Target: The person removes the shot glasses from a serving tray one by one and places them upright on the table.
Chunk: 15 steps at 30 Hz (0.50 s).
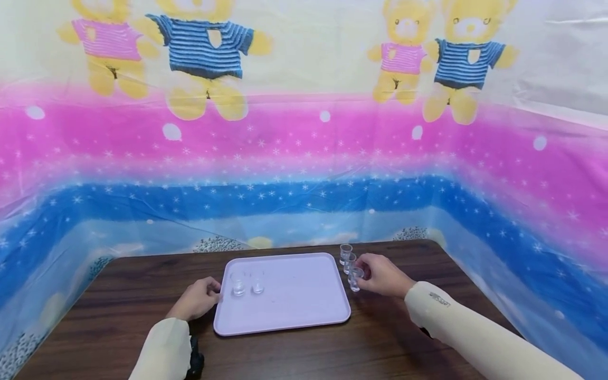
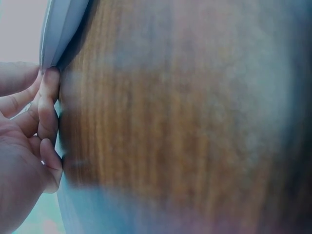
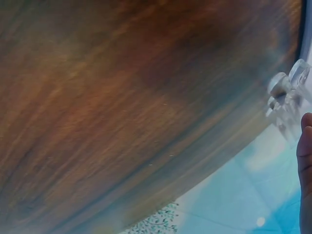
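A pale pink tray point(image 1: 304, 298) lies on the table, with two small clear shot glasses point(image 1: 238, 286) side by side on its left part. My left hand point(image 1: 197, 298) grips the tray's left rim; in the left wrist view the thumb is above the rim point(image 2: 56, 39) and fingers curl beneath it. Just off the tray's right edge, three more shot glasses stand in a close row. The nearest shot glass point(image 1: 355, 281) is pinched between the thumb and fingers of my right hand point(image 1: 383, 275). Behind it are the middle glass point(image 1: 349, 264) and the far glass point(image 1: 345, 253).
The dark wooden table point(image 1: 266, 356) has its back edge close behind the tray and the glasses. A printed cloth point(image 1: 294, 195) with bears and snowflakes hangs around the table's back and sides.
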Each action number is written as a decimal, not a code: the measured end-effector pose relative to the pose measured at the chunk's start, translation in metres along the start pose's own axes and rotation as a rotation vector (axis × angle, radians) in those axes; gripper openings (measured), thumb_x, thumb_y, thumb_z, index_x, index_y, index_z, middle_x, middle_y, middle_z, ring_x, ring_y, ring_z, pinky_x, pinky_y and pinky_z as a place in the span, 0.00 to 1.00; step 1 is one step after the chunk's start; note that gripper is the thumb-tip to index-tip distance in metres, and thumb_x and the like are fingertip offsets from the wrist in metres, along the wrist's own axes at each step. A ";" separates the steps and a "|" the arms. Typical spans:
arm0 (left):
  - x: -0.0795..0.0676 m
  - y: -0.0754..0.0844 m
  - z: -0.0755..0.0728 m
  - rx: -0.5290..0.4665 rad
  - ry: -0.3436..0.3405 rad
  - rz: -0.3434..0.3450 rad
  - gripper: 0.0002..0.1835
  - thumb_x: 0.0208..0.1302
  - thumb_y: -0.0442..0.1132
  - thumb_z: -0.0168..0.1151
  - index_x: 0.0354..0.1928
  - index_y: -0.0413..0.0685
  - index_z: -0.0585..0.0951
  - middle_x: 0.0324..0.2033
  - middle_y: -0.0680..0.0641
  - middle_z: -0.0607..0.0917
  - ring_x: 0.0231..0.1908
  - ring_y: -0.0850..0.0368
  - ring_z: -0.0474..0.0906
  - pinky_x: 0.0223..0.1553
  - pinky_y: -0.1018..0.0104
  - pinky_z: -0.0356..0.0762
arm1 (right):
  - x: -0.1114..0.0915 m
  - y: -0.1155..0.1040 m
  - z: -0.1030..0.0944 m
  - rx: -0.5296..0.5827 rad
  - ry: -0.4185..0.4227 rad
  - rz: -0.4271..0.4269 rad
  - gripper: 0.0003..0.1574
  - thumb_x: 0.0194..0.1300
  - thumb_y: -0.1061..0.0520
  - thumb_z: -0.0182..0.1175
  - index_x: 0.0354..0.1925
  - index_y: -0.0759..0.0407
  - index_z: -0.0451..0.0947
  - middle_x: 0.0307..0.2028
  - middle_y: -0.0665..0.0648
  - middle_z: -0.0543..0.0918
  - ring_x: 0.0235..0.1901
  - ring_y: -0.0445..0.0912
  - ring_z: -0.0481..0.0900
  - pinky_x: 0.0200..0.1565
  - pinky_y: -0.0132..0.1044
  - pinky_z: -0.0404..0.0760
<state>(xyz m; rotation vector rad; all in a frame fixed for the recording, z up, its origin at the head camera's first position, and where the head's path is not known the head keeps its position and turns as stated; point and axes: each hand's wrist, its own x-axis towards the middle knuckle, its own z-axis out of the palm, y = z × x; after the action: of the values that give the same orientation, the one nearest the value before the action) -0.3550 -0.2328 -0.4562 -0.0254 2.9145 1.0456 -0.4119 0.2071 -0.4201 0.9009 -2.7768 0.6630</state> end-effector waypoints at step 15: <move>0.000 0.001 -0.001 0.017 -0.003 -0.006 0.13 0.53 0.35 0.56 0.42 0.38 0.72 0.25 0.47 0.73 0.24 0.56 0.68 0.27 0.64 0.67 | -0.013 0.013 0.006 -0.002 -0.017 0.074 0.17 0.46 0.53 0.64 0.36 0.55 0.73 0.25 0.45 0.73 0.24 0.38 0.71 0.27 0.29 0.71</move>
<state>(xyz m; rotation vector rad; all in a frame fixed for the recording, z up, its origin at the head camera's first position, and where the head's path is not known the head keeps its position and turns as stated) -0.3548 -0.2323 -0.4549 -0.0314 2.9191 1.0192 -0.4093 0.2205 -0.4332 0.8103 -2.8377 0.6663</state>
